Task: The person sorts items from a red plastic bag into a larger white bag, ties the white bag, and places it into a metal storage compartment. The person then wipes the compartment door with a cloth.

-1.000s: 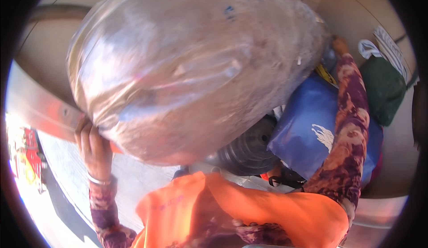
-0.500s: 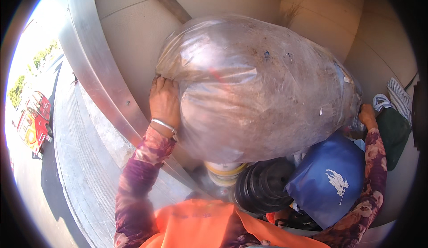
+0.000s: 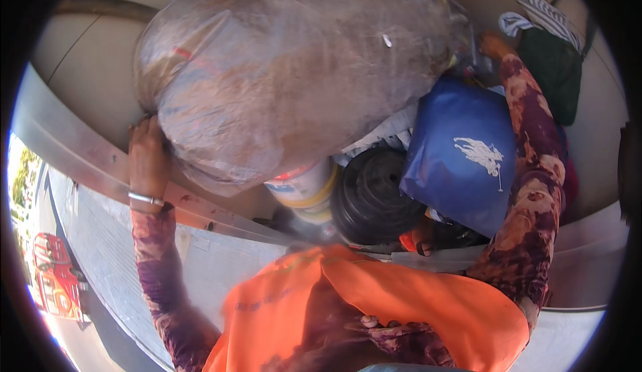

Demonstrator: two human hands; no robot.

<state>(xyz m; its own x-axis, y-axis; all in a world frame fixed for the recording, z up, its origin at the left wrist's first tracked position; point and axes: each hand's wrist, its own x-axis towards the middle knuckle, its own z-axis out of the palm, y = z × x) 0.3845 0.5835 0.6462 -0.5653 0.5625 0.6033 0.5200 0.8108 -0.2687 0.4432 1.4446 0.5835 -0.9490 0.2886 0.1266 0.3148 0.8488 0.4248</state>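
Observation:
A large, bulging clear plastic sack (image 3: 287,71), dusty and stuffed full, lies across the upper part of the head view. My left hand (image 3: 148,155), with a metal bangle at its wrist, has its fingers curled into the gathered plastic at the sack's left end. At the opposite end, my right hand (image 3: 495,46) grips the bunched plastic; its fingertips are partly hidden. Below the sack stand white and yellow buckets (image 3: 301,188) and a stack of black ribbed round tubs (image 3: 371,195). A blue bag (image 3: 461,155) with a white print sits beside my right forearm.
A dark green bag (image 3: 552,71) and a striped cloth (image 3: 545,14) lie at the right by the beige wall. A metal ledge (image 3: 87,138) curves along the left. Outside, a red vehicle (image 3: 57,275) stands on the ground. A dark pipe (image 3: 107,6) runs behind the sack.
The view has shifted, so the surroundings sit higher in it. The sack's left end has come nearer to me, along with my left hand. Both hands keep their hold on the sack.

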